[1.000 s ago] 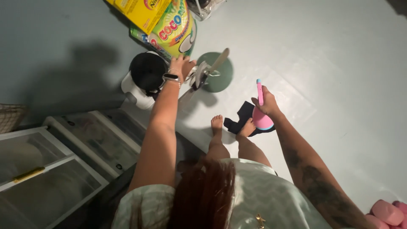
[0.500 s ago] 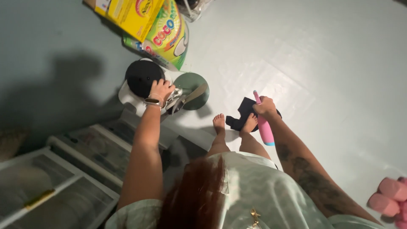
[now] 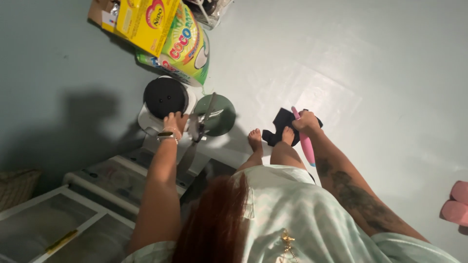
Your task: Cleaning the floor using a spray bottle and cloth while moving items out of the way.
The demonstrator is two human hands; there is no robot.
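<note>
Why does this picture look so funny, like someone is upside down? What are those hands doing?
The camera sits on a person's head and looks straight down, so you see their reddish hair, pale green shirt, two arms and bare feet on the light grey floor.

The left hand, with a bracelet on its wrist, rests by a round black lid on a white machine. Next to it stands a round dark green dish with a long metal tool across it.

The right hand has its grip closed around a long pink stick-shaped thing, just above a black cloth lying by the toes.

At the top lie a yellow cardboard box and a colourful green bag. Pink slippers peek in at the right edge.
</note>
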